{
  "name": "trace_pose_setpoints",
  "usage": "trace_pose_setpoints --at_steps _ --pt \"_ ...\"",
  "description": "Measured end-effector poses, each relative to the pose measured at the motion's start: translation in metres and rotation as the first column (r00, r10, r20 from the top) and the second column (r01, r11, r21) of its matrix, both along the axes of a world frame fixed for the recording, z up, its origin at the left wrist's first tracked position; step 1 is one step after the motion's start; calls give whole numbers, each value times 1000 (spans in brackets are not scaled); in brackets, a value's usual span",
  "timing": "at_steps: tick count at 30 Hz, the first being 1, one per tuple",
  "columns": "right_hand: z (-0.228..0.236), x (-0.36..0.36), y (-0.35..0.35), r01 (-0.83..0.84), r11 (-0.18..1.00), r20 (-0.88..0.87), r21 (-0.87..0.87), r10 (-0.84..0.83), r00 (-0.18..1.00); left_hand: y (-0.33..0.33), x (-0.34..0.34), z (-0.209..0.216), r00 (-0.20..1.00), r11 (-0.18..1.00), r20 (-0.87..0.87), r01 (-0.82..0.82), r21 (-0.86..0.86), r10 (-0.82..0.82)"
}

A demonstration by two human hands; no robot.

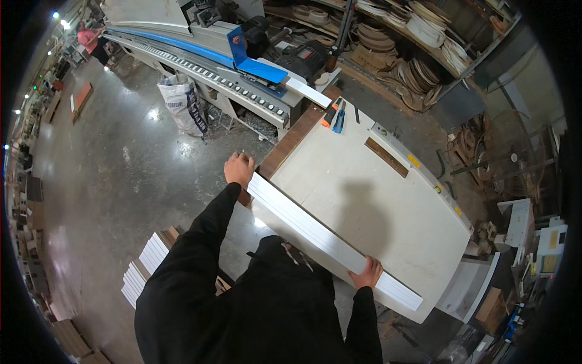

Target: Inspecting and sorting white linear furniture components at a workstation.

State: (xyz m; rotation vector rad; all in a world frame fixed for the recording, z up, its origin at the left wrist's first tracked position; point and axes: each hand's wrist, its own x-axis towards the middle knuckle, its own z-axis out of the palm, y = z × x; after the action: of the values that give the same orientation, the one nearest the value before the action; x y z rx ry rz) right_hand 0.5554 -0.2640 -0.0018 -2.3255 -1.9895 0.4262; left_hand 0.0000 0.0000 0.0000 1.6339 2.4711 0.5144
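Observation:
Along the near edge of a pale worktable (394,212) lies a bundle of long, narrow white boards (309,226), set side by side at a slant. My left hand (240,168) is closed over their far left end, by the table's brown corner strip. Farther right, my right hand (368,274) grips the same boards near their other end, fingers on top; the near side of that grip is partly hidden. At the table's far corner lie an orange-and-black hand tool (330,114) and a blue-handled tool (339,119), both apart from my hands.
A long machine with a roller track (200,73) stands beyond the table. A white sack (182,104) sits by it on the floor. More white boards (145,262) are stacked at my lower left. Shelves hold coiled strips (424,30). Another person (91,41) stands far left.

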Motion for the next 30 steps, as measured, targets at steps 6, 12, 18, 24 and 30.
trace_pose_setpoints --at_steps 6,12,18,24,30 --pt "-3 -5 4 -15 999 8 41 15 1000 3 -3 4 1000 1000 -13 -3 22 3" --pt "1 -3 2 -20 999 -2 41 20 1000 2 0 2 1000 1000 -13 -6 8 6" --pt "2 -4 1 -19 998 26 52 18 999 1 -2 -3 1000 1000 -18 -1 18 1" --pt "9 -3 -2 -32 997 19 64 31 999 1 2 -2 1000 999 -22 21 40 -20" --pt "9 -3 3 -21 998 21 64 20 1000 1 1 -8 1000 999 -19 -18 32 19"
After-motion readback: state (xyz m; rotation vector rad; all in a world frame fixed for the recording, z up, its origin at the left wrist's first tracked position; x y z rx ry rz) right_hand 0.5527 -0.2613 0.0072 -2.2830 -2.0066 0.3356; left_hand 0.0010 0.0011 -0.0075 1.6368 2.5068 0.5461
